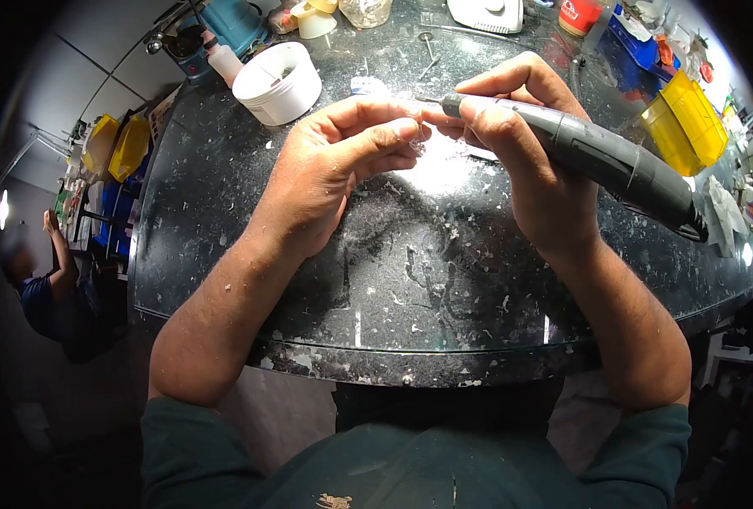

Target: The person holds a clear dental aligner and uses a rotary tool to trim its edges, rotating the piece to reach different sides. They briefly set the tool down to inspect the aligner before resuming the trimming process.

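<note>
Right of the white tub (285, 109), the left hand (330, 157) pinches a small clear thing (420, 145). Farther from the tub, the right hand (539, 157) has its grip around a black drill (601, 153).

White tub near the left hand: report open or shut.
Open: the white tub has no lid on; its inside shows from above.

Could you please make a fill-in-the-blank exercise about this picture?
The person's ____ hand grips the dark tool.
The tool's tip points toward the ____ hand.
The round tub on the table is ____.
The largest bin at the table's right side is ____.

Missing words: right; left; white; yellow.
</note>
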The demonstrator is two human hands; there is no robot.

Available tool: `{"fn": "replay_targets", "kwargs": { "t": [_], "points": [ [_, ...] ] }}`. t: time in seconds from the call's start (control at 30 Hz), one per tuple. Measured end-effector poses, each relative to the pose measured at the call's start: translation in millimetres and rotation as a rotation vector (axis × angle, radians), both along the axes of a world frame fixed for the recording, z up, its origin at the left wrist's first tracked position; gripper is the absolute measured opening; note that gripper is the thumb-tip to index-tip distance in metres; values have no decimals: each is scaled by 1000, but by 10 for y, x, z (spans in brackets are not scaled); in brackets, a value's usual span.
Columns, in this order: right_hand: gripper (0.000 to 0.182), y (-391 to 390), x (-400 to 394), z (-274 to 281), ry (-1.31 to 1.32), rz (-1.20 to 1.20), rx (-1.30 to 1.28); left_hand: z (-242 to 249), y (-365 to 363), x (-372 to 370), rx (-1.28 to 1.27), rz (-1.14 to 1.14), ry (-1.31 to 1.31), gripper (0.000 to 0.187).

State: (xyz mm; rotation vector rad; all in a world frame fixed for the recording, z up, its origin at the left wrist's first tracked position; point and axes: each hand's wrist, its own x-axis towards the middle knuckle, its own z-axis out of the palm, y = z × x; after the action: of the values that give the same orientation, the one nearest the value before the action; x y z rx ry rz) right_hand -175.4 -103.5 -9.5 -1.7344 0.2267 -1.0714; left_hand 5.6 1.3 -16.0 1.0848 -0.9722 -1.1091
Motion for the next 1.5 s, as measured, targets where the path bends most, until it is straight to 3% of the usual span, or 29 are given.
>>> {"fn": "replay_targets", "kwargs": {
  "t": [0.53,0.63,0.7,0.83,1.0,1.5],
  "points": [
    [16,15,-6,33,27,-24,-79,-2,-2,-17,-18,45,-72,21],
    [18,8,3,29,-14,-18,3,9,-3,-22,-56,67,-92,20],
    [20,-39,-17,34,-7,-77,-179,12,3,-18,-66,69,-97,20],
    [22,-36,-37,90,-35,-91,-286,16,7,-31,-63,111,-44,24],
    [20,85,3,104,-68,14,195,10,2,-47,-78,113,-1,29],
    [20,-23,-28,66,-13,79,145,52,29,-36,-52,100,-178,24]
  ]
}}
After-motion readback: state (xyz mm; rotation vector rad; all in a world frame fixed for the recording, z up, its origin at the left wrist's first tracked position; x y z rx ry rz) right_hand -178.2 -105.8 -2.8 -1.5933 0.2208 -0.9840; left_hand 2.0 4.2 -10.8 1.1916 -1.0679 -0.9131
